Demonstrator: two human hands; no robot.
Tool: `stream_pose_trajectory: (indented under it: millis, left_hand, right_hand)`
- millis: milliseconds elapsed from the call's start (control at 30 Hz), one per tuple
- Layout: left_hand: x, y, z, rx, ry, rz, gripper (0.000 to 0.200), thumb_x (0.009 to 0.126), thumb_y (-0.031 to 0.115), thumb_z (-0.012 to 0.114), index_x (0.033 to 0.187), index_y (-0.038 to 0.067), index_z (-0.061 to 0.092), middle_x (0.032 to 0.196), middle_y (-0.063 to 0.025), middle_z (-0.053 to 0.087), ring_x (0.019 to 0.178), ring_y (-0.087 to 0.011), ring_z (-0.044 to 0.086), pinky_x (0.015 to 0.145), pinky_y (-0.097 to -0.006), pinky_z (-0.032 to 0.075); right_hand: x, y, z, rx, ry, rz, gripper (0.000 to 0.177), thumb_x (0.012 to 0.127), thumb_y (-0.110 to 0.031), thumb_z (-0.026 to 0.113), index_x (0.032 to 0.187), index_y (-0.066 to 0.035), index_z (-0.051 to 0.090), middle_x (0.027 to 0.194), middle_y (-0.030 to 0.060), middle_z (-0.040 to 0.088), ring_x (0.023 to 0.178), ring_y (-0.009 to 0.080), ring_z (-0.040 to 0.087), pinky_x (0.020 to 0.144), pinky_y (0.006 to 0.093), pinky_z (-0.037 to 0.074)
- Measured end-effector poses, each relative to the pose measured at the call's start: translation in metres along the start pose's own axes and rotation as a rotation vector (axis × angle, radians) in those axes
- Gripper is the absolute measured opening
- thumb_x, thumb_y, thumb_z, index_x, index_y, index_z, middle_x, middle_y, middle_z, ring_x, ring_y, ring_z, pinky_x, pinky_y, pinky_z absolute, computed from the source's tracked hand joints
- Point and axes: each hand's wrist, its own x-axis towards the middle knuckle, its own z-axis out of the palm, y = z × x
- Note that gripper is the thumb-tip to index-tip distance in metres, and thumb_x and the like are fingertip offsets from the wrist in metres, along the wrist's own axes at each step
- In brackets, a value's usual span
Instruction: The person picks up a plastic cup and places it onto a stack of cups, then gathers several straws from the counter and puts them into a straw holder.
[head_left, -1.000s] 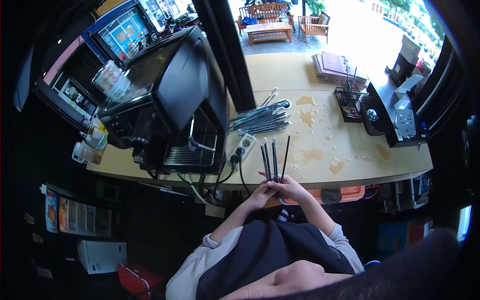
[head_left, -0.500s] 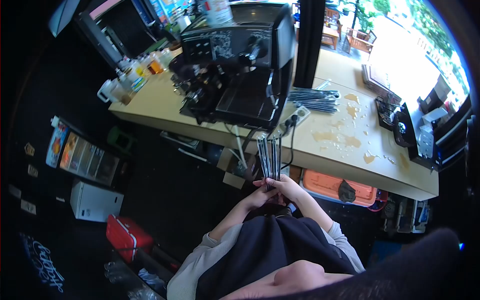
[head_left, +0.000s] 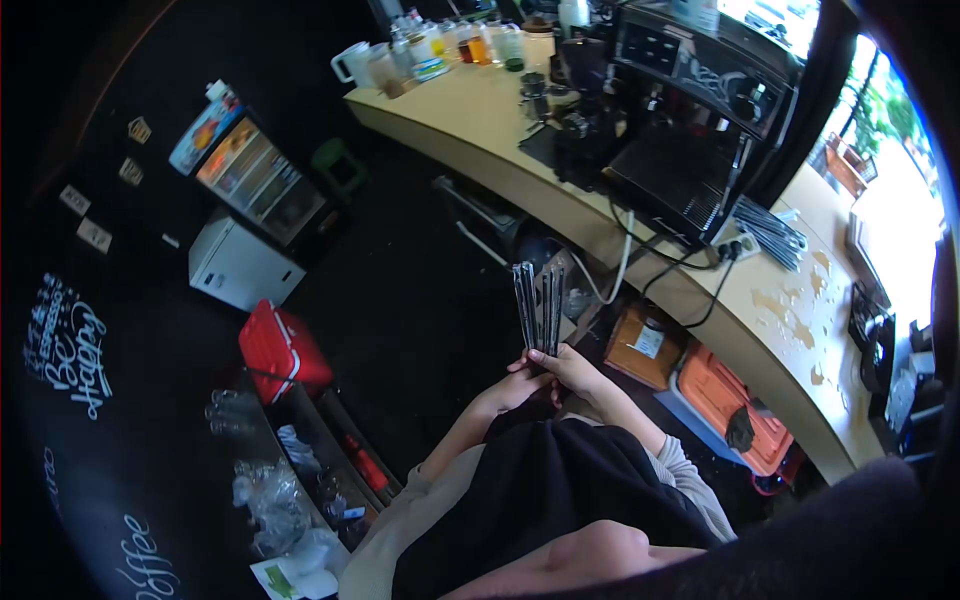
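My left hand (head_left: 513, 388) and my right hand (head_left: 572, 370) are together in front of my body, both closed round the lower ends of a bundle of straws (head_left: 538, 308). The straws look black, in clear wrappers, and stand upright from my fingers in two fanned groups. My right thumb presses across the front of the bundle. The lower ends are hidden by my hands. A pile of similar straws (head_left: 772, 235) lies on the counter (head_left: 745, 297), beside the espresso machine (head_left: 680, 160).
Liquid spills (head_left: 785, 318) mark the counter. Below it are hanging cables (head_left: 625, 262), a brown box (head_left: 642, 347) and an orange-lidded bin (head_left: 735, 408). To the left stand a display fridge (head_left: 262, 180), a white chest (head_left: 240, 265), a red cooler (head_left: 282, 350) and a shelf with plastic bags (head_left: 270, 505).
My view has turned left, so the counter and espresso machine now sit further right, and more of the left wall and shelf shows. Both hands still hold the straws.
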Motion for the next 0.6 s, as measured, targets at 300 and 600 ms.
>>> stream_pose_trajectory:
  millis: [300, 600]
  left_hand:
    - [-0.026, 0.018, -0.046, -0.131, 0.136, -0.012, 0.026, 0.104, 0.025, 0.042, 0.101, 0.001, 0.053, 0.084, -0.0098, 0.062, 0.082, -0.0231, 0.066, 0.083, -0.0351, 0.054]
    - [-0.013, 0.040, -0.152, -0.221, 0.160, 0.059, 0.026, 0.104, 0.028, 0.042, 0.100, 0.004, 0.050, 0.086, -0.0104, 0.062, 0.088, -0.0257, 0.066, 0.087, -0.0374, 0.052]
  right_hand:
    - [0.070, -0.010, 0.020, 0.024, -0.179, 0.091, 0.036, 0.102, -0.032, 0.048, 0.099, 0.002, 0.060, 0.105, 0.0126, 0.071, 0.039, 0.0136, 0.056, 0.033, 0.0268, 0.050]
    - [0.205, -0.022, 0.017, 0.014, -0.378, 0.139, 0.030, 0.102, -0.030, 0.047, 0.102, -0.001, 0.054, 0.113, 0.0185, 0.067, 0.043, 0.0169, 0.061, 0.035, 0.0286, 0.053]
